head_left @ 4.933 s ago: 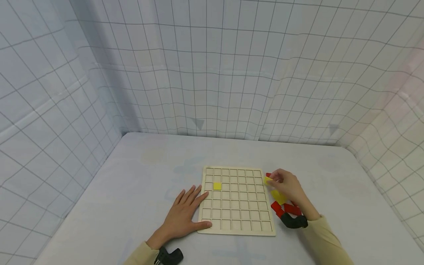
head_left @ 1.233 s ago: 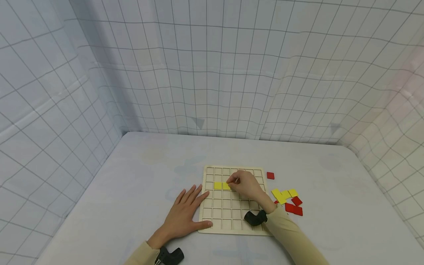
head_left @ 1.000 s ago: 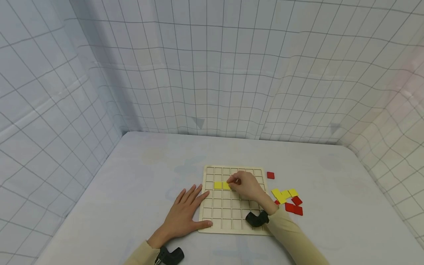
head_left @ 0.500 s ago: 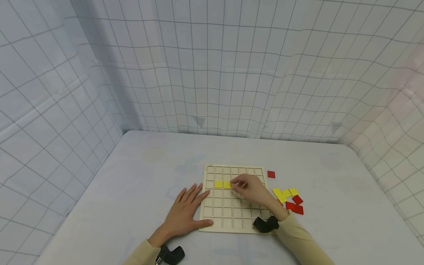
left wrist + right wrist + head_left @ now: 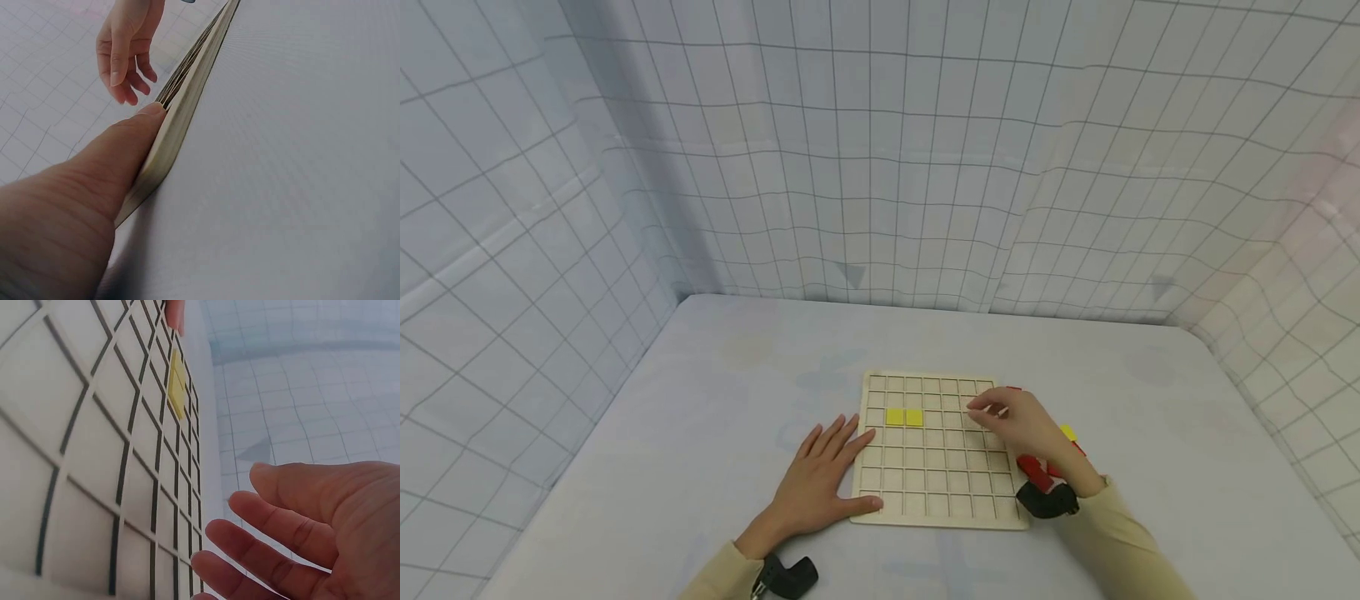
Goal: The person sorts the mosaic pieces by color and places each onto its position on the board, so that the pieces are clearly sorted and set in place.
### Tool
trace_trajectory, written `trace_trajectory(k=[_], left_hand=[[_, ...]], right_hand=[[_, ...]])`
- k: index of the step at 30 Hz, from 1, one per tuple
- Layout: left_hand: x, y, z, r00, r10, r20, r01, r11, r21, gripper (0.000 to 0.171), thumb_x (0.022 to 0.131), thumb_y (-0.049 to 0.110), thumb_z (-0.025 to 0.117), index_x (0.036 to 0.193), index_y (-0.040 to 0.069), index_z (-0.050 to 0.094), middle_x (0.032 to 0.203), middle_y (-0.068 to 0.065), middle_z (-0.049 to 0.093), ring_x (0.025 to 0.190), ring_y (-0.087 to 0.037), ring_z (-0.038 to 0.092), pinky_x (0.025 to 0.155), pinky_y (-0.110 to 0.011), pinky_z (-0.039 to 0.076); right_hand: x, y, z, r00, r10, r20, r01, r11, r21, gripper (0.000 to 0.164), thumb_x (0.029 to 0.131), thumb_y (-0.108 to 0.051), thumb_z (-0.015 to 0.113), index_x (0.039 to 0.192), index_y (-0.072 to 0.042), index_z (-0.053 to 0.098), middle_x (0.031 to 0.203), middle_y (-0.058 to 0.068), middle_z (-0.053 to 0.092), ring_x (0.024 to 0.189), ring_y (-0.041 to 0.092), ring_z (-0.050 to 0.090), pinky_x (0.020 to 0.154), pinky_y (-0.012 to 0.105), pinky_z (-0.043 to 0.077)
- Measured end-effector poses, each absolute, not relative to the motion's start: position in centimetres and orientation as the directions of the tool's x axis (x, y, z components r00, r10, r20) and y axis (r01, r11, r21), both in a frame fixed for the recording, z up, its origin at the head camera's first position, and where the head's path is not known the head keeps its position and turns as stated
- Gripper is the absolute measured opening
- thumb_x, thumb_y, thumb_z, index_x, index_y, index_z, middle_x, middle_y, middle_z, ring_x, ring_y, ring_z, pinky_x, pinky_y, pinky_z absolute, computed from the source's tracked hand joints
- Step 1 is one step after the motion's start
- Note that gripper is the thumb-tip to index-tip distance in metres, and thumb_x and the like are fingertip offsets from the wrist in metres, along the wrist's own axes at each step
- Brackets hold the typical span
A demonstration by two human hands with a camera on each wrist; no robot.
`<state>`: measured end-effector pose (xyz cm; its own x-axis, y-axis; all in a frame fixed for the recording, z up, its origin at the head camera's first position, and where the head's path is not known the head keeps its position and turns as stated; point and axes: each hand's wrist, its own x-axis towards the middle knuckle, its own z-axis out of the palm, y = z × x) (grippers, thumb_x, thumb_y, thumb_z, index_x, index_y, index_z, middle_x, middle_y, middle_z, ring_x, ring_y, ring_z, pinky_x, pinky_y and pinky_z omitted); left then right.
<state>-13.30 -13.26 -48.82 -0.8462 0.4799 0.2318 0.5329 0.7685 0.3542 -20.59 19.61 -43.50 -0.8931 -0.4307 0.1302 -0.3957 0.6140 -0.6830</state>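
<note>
A pale wooden grid board [image 5: 936, 504] lies on the table, with two yellow square tiles [image 5: 904, 417] side by side in cells of its upper left part. My left hand [image 5: 817, 486] rests flat at the board's left edge, fingers spread; the left wrist view shows its thumb [image 5: 125, 147] on the rim. Over the board's right side hovers my right hand [image 5: 1018, 423], fingers loosely bent. Nothing is between its thumb and fingers in the right wrist view, where the hand [image 5: 294, 531] is apart from the board [image 5: 94, 462].
Loose red tiles [image 5: 1035, 472] and a yellow tile [image 5: 1068, 432] lie right of the board, partly hidden by my right hand and forearm. A white grid-patterned curtain [image 5: 880, 167] encloses the table [image 5: 737, 375] at the back and sides.
My right hand brought a yellow tile from the right-hand pile to the cell beside the first one. It then let go and moved right. My left hand stayed in place.
</note>
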Motion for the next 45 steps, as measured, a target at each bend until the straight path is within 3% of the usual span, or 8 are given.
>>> trace_trajectory(k=[7, 13, 22, 45], left_hand=[[-13.3, -13.3, -48.8, -0.853, 0.473, 0.218, 0.521, 0.779, 0.349, 0.089, 0.08, 0.071, 0.054, 0.149, 0.017, 0.035, 0.155, -0.008, 0.022, 0.142, -0.026, 0.014, 0.112, -0.048, 0.007], [-13.3, -13.2, -48.9, -0.853, 0.475, 0.214, 0.522, 0.773, 0.361, 0.089, 0.081, 0.071, 0.053, 0.149, 0.018, 0.034, 0.155, -0.007, 0.021, 0.142, -0.025, 0.013, 0.112, -0.048, 0.006], [-13.4, -13.3, -49.1, -0.851, 0.475, 0.225, 0.526, 0.777, 0.345, 0.089, 0.081, 0.072, 0.052, 0.149, 0.018, 0.034, 0.155, -0.007, 0.021, 0.142, -0.025, 0.013, 0.112, -0.048, 0.007], [-13.2, -13.3, -48.9, -0.844, 0.481, 0.236, 0.536, 0.768, 0.351, 0.088, 0.081, 0.07, 0.054, 0.149, 0.018, 0.034, 0.155, -0.008, 0.022, 0.142, -0.027, 0.015, 0.112, -0.049, 0.008]], right_hand=[[-20.4, 22.2, -43.5, -0.914, -0.397, 0.087, -0.35, 0.66, -0.665, 0.018, 0.091, -0.028, 0.066, 0.099, -0.013, 0.072, 0.094, -0.007, 0.065, 0.089, 0.017, 0.059, 0.078, 0.037, 0.05], [-20.3, 24.0, -43.6, -0.949, -0.315, 0.006, -0.247, 0.731, -0.636, 0.027, 0.089, -0.032, 0.068, 0.106, -0.011, 0.069, 0.103, 0.001, 0.064, 0.101, 0.026, 0.055, 0.086, 0.046, 0.047], [-20.6, 24.9, -43.9, -0.955, -0.297, -0.006, -0.226, 0.739, -0.634, 0.03, 0.081, -0.023, 0.076, 0.104, -0.005, 0.068, 0.099, 0.005, 0.062, 0.094, 0.026, 0.054, 0.079, 0.04, 0.049], [-21.6, 25.4, -45.1, -0.964, -0.265, -0.009, -0.206, 0.768, -0.606, 0.026, 0.079, -0.023, 0.079, 0.094, -0.006, 0.067, 0.085, 0.001, 0.06, 0.079, 0.02, 0.053, 0.071, 0.033, 0.048]])
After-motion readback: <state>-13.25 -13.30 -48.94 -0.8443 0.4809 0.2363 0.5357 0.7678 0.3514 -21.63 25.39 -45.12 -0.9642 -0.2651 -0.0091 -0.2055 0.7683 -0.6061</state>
